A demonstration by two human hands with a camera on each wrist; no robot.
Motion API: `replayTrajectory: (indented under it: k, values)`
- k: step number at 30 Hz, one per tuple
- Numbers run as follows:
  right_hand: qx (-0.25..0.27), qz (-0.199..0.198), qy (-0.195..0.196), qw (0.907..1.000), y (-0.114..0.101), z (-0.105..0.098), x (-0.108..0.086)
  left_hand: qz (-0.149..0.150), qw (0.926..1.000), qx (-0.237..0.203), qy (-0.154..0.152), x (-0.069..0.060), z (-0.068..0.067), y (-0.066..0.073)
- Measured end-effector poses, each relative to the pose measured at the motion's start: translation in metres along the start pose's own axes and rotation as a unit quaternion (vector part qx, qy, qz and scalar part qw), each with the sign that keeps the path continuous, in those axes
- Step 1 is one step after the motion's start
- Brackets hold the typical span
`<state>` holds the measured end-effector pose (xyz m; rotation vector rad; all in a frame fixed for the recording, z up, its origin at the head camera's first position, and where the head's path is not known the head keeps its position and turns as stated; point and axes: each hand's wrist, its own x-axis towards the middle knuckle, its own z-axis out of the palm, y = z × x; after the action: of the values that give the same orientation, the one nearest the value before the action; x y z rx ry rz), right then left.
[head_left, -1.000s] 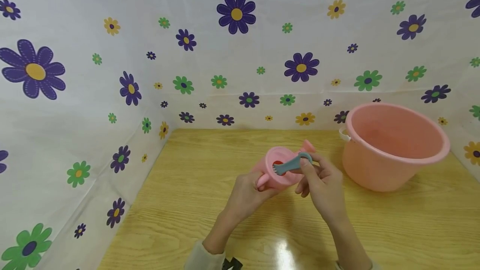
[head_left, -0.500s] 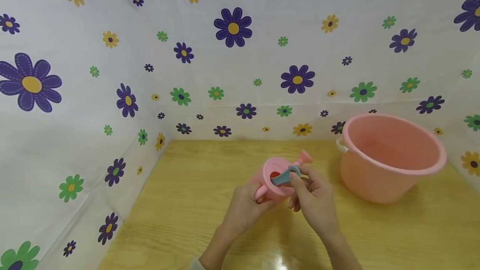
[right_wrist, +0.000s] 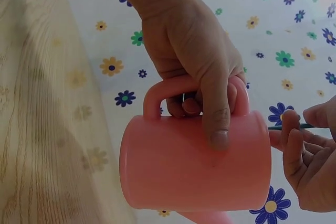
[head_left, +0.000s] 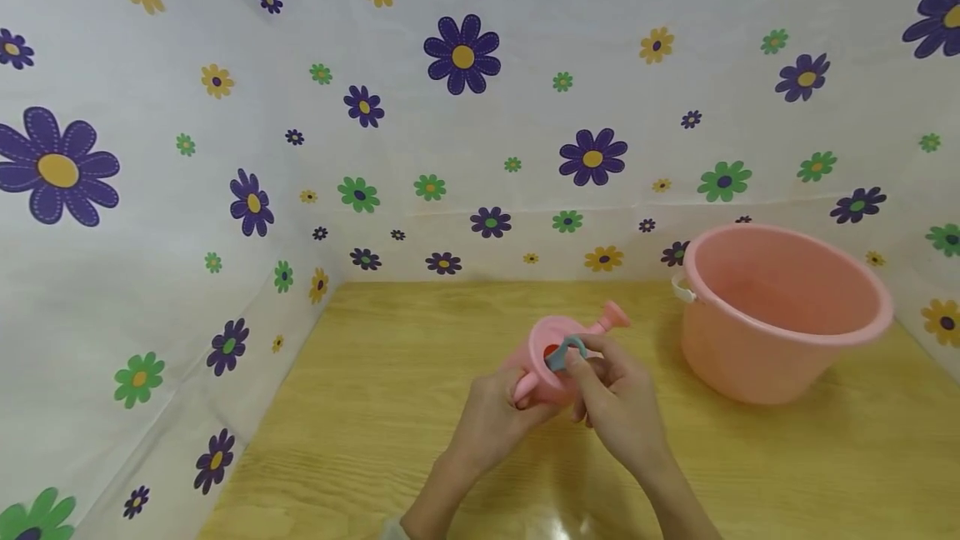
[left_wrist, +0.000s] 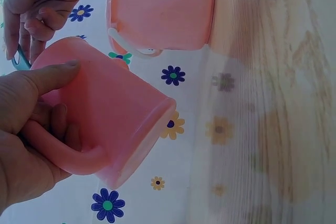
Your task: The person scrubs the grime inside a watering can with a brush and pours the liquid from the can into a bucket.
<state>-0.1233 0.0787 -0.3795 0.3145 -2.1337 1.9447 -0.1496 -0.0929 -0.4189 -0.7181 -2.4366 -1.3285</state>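
Observation:
My left hand (head_left: 491, 423) grips the handle of a pink watering can (left_wrist: 105, 103), its thumb lying along the can's side in the left wrist view. The can is held tilted above the table, its mouth facing me and its sprinkler spout (head_left: 615, 315) pointing right. My right hand (head_left: 617, 407) pinches a small blue toy rake (head_left: 558, 357) by its ring end. The rake's toothed end is inside the can's mouth and hidden. Something red (head_left: 551, 350) shows inside the can; its kind cannot be made out.
A large pink bucket (head_left: 757, 365) with a white handle (head_left: 684, 290) stands on the right of the wooden table (head_left: 360, 407). A white flower-print sheet (head_left: 420, 132) hangs behind and along the left side.
My right hand has moved left and lowered the rake into the watering can, so its teeth no longer show. My left hand keeps its grip. The head view has tilted up slightly.

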Motion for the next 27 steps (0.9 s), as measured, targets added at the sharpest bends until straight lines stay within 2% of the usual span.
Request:
replayTrajectory:
  k: [7,14,17,22,27]
  values:
    - [-0.006,0.022,0.01,0.9997,-0.006,-0.003,0.0,0.01,0.9998,0.02,0.0,0.001,-0.001,0.0]
    - [0.008,0.001,0.039,0.9992,-0.014,-0.011,0.001,-0.011,0.9997,0.021,-0.011,0.001,-0.004,0.0]
    - [0.012,0.0,0.044,0.9989,-0.014,-0.012,0.001,-0.006,0.9995,0.028,-0.012,0.0,-0.004,-0.001]
    - [0.014,0.001,0.025,0.9996,-0.009,-0.009,0.001,0.006,0.9993,0.037,-0.002,0.001,-0.003,0.0]
    - [0.018,0.017,-0.003,0.9997,-0.001,-0.005,0.002,0.0,0.9992,0.041,0.002,0.0,-0.003,0.0]
